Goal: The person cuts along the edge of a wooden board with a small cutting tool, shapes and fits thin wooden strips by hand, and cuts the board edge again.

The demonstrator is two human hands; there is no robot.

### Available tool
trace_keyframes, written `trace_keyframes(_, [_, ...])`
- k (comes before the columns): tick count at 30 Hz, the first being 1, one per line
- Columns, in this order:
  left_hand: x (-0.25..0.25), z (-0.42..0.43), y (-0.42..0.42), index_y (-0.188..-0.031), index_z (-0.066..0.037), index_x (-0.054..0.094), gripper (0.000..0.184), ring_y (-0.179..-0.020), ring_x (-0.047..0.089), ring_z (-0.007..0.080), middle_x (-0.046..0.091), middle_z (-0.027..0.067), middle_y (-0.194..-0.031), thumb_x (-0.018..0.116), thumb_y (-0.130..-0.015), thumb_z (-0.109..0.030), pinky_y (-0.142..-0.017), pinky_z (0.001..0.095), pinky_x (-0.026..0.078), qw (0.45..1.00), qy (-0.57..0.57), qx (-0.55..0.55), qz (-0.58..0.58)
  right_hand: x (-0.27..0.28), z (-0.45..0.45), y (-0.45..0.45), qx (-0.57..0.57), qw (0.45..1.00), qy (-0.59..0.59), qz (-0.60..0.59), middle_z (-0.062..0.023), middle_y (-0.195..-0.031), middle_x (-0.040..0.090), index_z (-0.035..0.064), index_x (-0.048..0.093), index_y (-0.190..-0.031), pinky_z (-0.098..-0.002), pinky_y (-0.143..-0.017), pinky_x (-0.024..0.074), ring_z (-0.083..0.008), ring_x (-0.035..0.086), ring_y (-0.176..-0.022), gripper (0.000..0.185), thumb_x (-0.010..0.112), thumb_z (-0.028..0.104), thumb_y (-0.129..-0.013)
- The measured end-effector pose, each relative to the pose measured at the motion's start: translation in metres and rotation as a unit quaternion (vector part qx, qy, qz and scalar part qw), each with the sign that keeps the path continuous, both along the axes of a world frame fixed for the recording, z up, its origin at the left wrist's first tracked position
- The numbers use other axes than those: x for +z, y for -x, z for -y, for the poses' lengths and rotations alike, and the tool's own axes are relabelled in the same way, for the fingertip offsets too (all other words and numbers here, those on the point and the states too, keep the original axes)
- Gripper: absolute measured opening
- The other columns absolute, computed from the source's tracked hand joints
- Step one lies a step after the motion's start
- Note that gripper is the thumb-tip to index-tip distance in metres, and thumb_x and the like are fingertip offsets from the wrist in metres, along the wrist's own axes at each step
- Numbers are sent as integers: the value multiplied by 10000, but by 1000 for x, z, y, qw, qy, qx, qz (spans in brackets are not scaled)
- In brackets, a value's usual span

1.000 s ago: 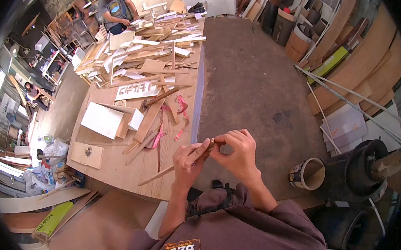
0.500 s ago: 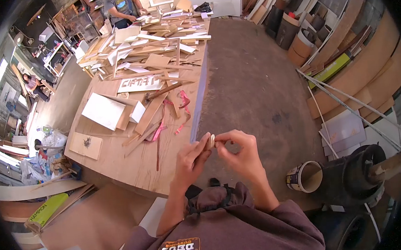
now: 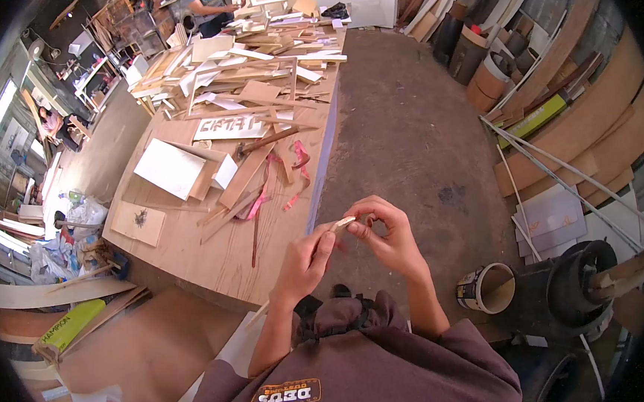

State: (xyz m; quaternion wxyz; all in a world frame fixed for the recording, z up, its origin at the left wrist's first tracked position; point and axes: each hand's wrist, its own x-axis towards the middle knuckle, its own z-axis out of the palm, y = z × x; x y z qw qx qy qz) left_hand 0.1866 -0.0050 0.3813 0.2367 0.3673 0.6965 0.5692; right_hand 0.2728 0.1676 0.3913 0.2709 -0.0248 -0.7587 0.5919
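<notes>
Between my two hands, in front of my chest, is a small pale piece that looks like wood (image 3: 345,222); its exact kind cannot be made out. My left hand (image 3: 304,263) pinches its near end between thumb and fingers. The thumb and curled fingers of my right hand (image 3: 387,239) close on its far right end. Ahead and to the left is the plywood table (image 3: 214,257). On it lie a hammer (image 3: 276,138), a crumpled pink strip (image 3: 262,198), and a white board with cut-out letter shapes (image 3: 220,129).
Wood offcuts (image 3: 253,71) pile up at the table's far end, where another person (image 3: 211,7) stands. Someone sits (image 3: 55,126) at the far left. On my right are a bucket (image 3: 486,288), a black drum (image 3: 560,289), long rods (image 3: 559,173) and leaning boards.
The small piece has turned from nearly upright to lying slanted, and my right fingers have shifted round its end. The person at the far end has changed arm position.
</notes>
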Motion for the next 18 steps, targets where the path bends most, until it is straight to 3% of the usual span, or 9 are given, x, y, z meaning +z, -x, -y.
trace_keyframes(6, [-5,-6,-3,-1246,-51,637,328,-503,507,53,649,23,-709,536,-1020,-266,-471,229,406,994,-65,92,1,-15,0,2,16,993,100,57,-22,-948,671,37,685,-1028,-253,-716,443,-88,575,-865,158,717,96,-885])
trace_keyframes(10, [3,-3,0,-1208,-55,671,302,-475,490,49,628,19,-652,580,-1000,-253,-448,236,389,993,9,106,42,-15,3,5,9,992,104,66,-37,-923,674,34,681,-1060,-257,-715,442,-106,593,-849,222,740,77,-851])
trace_keyframes(12, [0,-3,1,-1202,-55,677,301,-471,489,48,617,22,-630,593,-993,-254,-443,240,387,993,22,111,36,0,8,3,5,999,-31,45,-55,-901,681,32,696,-1032,-266,-705,440,-132,613,-832,219,746,37,-819])
trace_keyframes(16, [3,-2,5,-1180,-64,686,306,-501,544,91,628,72,-644,630,-965,-275,-492,268,432,994,71,82,-22,4,9,5,1,996,-55,76,-65,-917,688,36,716,-980,-272,-701,436,-156,628,-841,195,741,-8,-791])
trace_keyframes(18, [7,-1,9,-1169,-70,691,302,-531,591,122,654,99,-675,640,-956,-277,-528,286,464,993,87,80,-28,-1,-4,5,-86,995,-31,48,-60,-912,696,46,731,-925,-263,-686,432,-153,633,-838,167,729,-35,-779])
